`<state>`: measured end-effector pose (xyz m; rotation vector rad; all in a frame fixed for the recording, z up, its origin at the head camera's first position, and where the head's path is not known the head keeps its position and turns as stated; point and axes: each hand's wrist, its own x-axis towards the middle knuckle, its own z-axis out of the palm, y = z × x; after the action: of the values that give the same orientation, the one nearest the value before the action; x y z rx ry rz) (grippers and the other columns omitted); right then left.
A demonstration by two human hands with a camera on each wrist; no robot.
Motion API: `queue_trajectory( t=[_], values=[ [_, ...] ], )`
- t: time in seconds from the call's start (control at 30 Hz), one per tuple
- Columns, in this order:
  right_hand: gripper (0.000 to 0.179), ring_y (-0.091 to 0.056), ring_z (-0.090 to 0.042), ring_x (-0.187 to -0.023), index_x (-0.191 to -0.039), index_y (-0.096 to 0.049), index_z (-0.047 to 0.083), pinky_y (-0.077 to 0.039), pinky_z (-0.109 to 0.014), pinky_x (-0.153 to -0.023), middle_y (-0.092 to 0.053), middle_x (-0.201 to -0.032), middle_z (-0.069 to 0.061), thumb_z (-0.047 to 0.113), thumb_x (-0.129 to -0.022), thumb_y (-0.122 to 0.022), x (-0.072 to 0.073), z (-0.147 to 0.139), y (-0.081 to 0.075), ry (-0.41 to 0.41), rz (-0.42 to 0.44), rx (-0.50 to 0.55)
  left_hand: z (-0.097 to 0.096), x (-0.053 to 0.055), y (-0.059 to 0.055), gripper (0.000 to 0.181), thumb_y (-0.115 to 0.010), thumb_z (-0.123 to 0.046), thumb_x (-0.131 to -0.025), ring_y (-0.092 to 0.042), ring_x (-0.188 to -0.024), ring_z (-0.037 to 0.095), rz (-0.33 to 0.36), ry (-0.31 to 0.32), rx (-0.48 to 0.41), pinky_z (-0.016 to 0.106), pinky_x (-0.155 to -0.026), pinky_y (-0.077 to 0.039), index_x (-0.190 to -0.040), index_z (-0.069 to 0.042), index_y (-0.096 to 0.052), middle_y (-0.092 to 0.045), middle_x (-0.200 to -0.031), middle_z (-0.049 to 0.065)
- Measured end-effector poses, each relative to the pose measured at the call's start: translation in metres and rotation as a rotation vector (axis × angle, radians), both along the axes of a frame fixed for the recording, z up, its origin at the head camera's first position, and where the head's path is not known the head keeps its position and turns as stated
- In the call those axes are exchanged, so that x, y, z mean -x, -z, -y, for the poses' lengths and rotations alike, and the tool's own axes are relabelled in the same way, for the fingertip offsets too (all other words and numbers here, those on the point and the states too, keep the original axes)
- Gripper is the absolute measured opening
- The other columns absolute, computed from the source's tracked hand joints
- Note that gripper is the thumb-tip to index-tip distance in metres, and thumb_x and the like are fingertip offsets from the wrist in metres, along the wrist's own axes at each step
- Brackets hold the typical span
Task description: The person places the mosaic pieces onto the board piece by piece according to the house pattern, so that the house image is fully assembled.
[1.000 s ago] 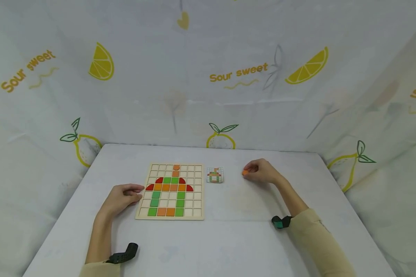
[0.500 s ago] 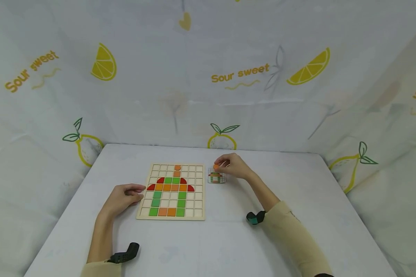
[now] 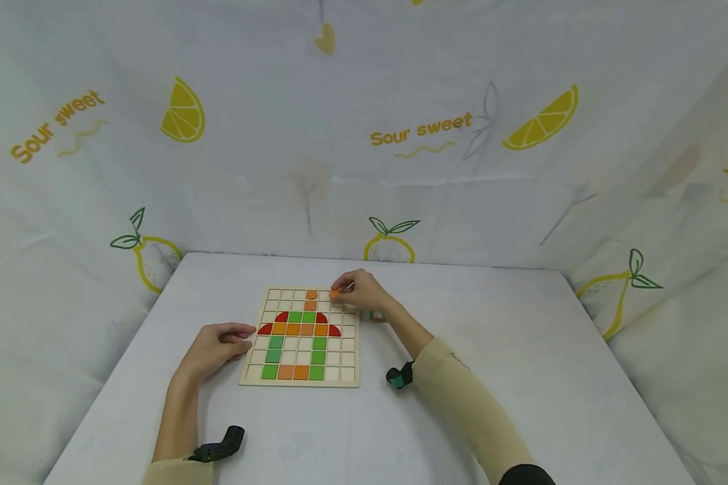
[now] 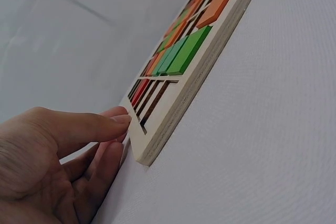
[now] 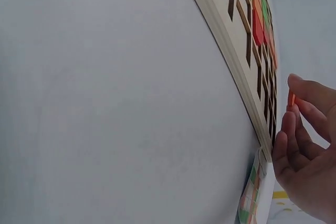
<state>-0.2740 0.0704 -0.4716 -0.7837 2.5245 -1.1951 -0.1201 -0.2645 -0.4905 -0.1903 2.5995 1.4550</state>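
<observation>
A wooden grid board lies on the table, with red, orange and green pieces set in some of its cells. At its left edge rests my left hand, thumb and fingertips against the rim; the left wrist view shows the thumb tip right at the corner frame. My right hand pinches a small orange piece between thumb and fingers, over the board's upper right cells. Beside the top column, an orange round piece sits above an orange square.
A small pattern card lies just right of the board, mostly covered by the right hand and forearm in the head view. White cloth covers the table, and a printed curtain hangs behind it.
My right hand has carried the orange piece leftward from the table right of the card, past the card, to the board's upper right. The left hand has stayed at the board's edge.
</observation>
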Motion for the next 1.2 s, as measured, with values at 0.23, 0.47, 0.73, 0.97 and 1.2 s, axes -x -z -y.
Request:
queue_trajectory(
  t=[0.23, 0.47, 0.73, 0.97, 1.2],
  values=[
    [0.02, -0.069, -0.014, -0.092, -0.111, -0.08, 0.004, -0.056, -0.025, -0.085, -0.079, -0.104, -0.01, 0.015, -0.096, -0.084, -0.003, 0.02, 0.005, 0.072, -0.015, -0.034, 0.0, 0.002, 0.001, 0.036, -0.077, -0.009, -0.098, -0.065, -0.088, 0.012, 0.006, -0.004, 0.005, 0.018, -0.074, -0.059, -0.132, 0.002, -0.073, -0.076, -0.107, 0.012],
    [0.023, -0.068, -0.015, -0.096, -0.115, -0.08, 0.01, -0.052, -0.031, -0.086, -0.079, -0.107, -0.004, 0.023, -0.096, -0.084, -0.007, 0.031, 0.008, 0.162, -0.006, -0.099, 0.001, 0.001, 0.0, 0.037, -0.078, -0.01, -0.098, -0.064, -0.088, 0.013, -0.005, 0.0, 0.013, 0.019, -0.072, -0.058, -0.132, 0.003, -0.073, -0.076, -0.106, 0.012],
    [0.019, -0.072, -0.018, -0.099, -0.115, -0.08, 0.009, -0.057, -0.033, -0.091, -0.079, -0.108, -0.007, 0.017, -0.098, -0.081, -0.011, 0.024, 0.002, 0.177, 0.013, -0.045, 0.001, 0.002, 0.001, 0.037, -0.077, -0.011, -0.099, -0.066, -0.089, 0.013, -0.002, 0.005, 0.002, 0.019, -0.074, -0.059, -0.133, 0.003, -0.073, -0.076, -0.112, 0.014],
    [0.013, -0.074, -0.02, -0.092, -0.109, -0.079, 0.004, -0.061, -0.028, -0.083, -0.079, -0.107, -0.013, 0.014, -0.103, -0.074, -0.009, -0.007, -0.008, 0.146, -0.06, 0.024, 0.001, 0.002, 0.001, 0.035, -0.071, -0.019, -0.104, -0.066, -0.096, 0.015, 0.03, -0.014, -0.01, 0.021, -0.076, -0.061, -0.135, -0.001, -0.073, -0.075, -0.12, 0.015],
    [0.012, -0.075, -0.029, -0.093, -0.108, -0.079, 0.002, -0.059, -0.029, -0.081, -0.08, -0.109, -0.017, 0.012, -0.102, -0.074, -0.011, -0.06, -0.03, 0.187, -0.176, 0.059, 0.008, 0.003, -0.005, 0.036, -0.068, -0.024, -0.107, -0.067, -0.099, 0.013, 0.069, -0.034, -0.026, 0.022, -0.078, -0.063, -0.134, -0.001, -0.072, -0.07, -0.138, 0.021]
  ],
)
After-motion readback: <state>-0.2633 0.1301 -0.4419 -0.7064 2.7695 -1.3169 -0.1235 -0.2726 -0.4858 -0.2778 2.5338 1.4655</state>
